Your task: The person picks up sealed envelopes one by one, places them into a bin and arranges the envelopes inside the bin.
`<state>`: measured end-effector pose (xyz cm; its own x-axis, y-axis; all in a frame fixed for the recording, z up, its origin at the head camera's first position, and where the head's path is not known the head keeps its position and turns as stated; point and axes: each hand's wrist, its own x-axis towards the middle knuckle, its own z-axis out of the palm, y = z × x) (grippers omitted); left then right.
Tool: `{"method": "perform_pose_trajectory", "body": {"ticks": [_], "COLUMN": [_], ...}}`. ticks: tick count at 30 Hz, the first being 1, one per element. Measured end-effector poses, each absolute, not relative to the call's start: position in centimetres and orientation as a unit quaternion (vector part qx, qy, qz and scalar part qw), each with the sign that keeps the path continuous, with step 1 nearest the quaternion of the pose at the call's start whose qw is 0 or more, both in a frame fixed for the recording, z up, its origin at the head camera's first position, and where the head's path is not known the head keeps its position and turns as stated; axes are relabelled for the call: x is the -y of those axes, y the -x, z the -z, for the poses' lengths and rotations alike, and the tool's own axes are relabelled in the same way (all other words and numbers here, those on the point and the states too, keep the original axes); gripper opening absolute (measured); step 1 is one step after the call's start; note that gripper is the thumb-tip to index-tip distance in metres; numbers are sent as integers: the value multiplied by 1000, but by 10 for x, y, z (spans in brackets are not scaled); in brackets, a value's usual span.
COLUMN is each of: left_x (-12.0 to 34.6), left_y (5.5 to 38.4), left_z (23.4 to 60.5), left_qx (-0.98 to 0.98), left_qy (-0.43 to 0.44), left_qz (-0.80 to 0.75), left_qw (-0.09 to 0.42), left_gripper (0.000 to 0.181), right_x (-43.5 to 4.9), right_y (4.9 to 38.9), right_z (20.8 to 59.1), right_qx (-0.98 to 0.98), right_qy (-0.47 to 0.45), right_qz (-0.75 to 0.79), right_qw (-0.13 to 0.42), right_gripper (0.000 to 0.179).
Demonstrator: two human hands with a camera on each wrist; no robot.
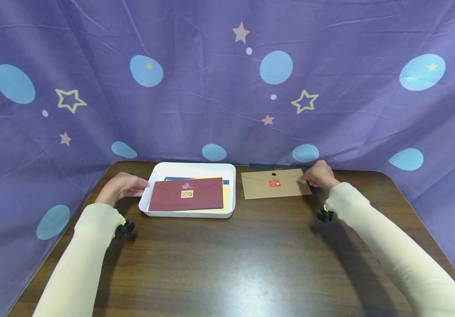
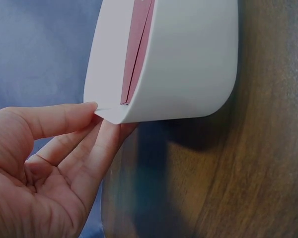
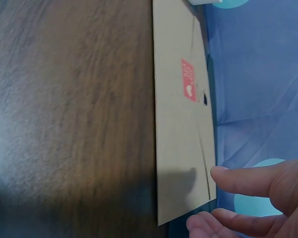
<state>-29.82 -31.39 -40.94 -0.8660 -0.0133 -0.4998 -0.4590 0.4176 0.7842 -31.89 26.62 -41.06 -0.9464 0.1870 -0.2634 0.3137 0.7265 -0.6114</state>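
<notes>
My left hand [image 1: 126, 187] pinches the left rim of a white tray [image 1: 231, 200], thumb and fingers on either side of the rim in the left wrist view. Inside the tray, a dark red envelope [image 1: 172, 196] with a pale sticker lies over yellow and blue ones. At the right end of a brown kraft envelope [image 1: 259, 189] is my right hand [image 1: 320, 176]. In the right wrist view its thumb [image 3: 243, 182] overlaps the envelope's edge, with the fingers apart from the thumb by the corner. A dark envelope [image 1: 261, 167] lies partly hidden beneath the kraft one.
The brown wooden table [image 1: 211, 255] bears the tray and the envelopes near its back edge. A purple curtain [image 1: 196, 88] with stars and blue spots hangs right behind it and down both sides.
</notes>
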Motion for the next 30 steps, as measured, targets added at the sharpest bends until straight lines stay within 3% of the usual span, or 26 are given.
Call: {"method": "perform_pose_trajectory", "body": {"ticks": [16, 23, 30], "left_x": [314, 313, 314], "left_y": [297, 296, 297], "left_z": [409, 408, 409], "left_qx": [-814, -816, -813], "left_qy": [139, 138, 141], "left_qz": [-523, -520, -524], "left_qw": [214, 213, 212], "left_gripper": [14, 20, 13], "right_x": [-263, -260, -256], "right_y": [317, 321, 327], "right_z": [420, 420, 422], "right_qx": [-938, -939, -936], "right_qy": [-134, -160, -190], "right_qz": [297, 272, 254], "right_qw": [122, 139, 150], "right_gripper": [38, 37, 36]}}
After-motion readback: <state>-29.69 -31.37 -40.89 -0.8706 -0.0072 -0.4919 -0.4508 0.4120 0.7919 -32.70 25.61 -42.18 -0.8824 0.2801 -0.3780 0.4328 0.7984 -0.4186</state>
